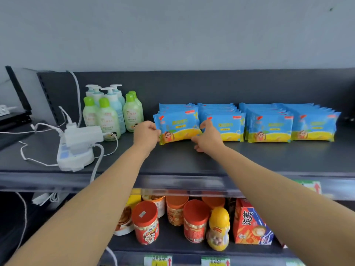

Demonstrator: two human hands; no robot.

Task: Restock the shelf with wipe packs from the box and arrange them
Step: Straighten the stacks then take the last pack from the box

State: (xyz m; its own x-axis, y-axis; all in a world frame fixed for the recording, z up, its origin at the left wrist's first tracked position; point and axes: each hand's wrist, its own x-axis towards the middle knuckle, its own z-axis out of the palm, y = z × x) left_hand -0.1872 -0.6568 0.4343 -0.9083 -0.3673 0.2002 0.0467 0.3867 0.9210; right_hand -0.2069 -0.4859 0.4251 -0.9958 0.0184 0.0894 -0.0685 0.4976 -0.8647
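Observation:
Blue and yellow wipe packs stand upright in several rows on the dark top shelf (172,158). The leftmost row's front wipe pack (177,127) is held at both ends. My left hand (147,134) pinches its left edge. My right hand (208,138) grips its right edge, thumb up against the neighbouring row (226,125). Two more rows (269,127) (315,125) stand further right. The box is not in view.
Green-capped lotion bottles and pump bottles (111,110) stand left of the packs. A white power strip with adapters and cables (78,146) lies at the shelf's left. The lower shelf holds red snack jars (147,221), a yellow bottle (219,227) and a red box (251,225).

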